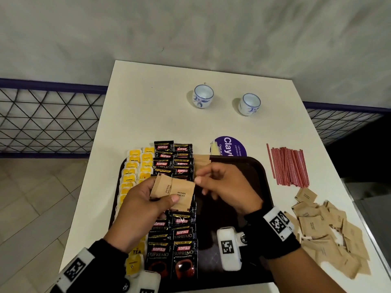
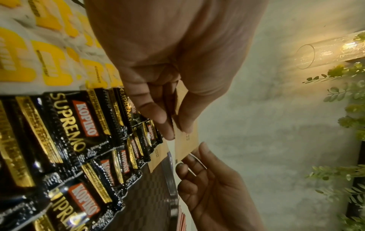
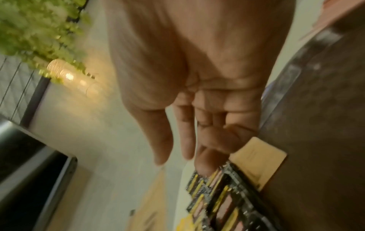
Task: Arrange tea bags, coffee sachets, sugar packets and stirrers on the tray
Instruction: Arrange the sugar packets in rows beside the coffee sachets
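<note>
A small stack of brown sugar packets (image 1: 175,193) is held above the dark tray (image 1: 251,172), over its middle column of sachets. The stack is pinched by the left hand (image 1: 139,199) — thumb on the printed face, fingers curled behind. The right hand (image 1: 226,187) hovers just beside the stack's right edge, over the bare right part of the tray; its fingers are loosely bent and nothing is seen between them.

On the tray itself, two columns of yellow tea bags (image 1: 135,172) are laid along the left side, and two columns of black coffee sachets (image 1: 172,235) run beside them down the middle. At the tray's far edge, right of the coffee, a few more sugar packets (image 1: 201,163) are already laid.

Off the tray, on the white table (image 1: 148,106), a bundle of red stirrers (image 1: 287,166) lies to the right, and nearer — also right of the tray — a loose heap of brown sugar packets (image 1: 325,233) is spread. Beyond the tray two small blue-and-white cups (image 1: 203,96) stand, well apart from it.
</note>
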Motion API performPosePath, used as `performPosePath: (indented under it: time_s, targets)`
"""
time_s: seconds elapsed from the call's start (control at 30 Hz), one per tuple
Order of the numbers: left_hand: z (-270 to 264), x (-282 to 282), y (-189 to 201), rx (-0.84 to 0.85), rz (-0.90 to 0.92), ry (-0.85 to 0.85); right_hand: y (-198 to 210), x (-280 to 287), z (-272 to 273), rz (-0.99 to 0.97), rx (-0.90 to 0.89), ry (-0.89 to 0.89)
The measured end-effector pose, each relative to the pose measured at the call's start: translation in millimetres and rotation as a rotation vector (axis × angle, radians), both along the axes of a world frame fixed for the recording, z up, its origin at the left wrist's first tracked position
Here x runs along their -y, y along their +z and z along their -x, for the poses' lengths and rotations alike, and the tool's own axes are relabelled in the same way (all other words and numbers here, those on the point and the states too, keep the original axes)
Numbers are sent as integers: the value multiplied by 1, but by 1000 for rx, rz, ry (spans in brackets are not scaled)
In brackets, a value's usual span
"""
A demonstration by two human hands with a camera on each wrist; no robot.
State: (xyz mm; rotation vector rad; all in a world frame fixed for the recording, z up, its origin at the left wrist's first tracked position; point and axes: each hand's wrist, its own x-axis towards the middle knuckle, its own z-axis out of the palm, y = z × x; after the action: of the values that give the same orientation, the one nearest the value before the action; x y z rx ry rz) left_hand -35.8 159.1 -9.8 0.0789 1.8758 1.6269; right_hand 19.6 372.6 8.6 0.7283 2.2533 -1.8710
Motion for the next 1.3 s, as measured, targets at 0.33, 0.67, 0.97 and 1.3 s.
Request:
performPosePath:
  time_s: [0.33, 0.67, 0.97, 1.3]
  targets:
    - [-3, -15, 2, 32, -62, 38, -8, 6, -12, 156, -4, -79]
    - [-3, 7, -6, 124, -58, 88, -28, -36, 6, -12, 137, -226]
    - [-6, 12, -7, 130, -42, 78, -42, -33, 26, -59, 204, -183]
    - [-8, 10, -6, 84, -14, 49, -50, -33, 28, -223, 215, -208]
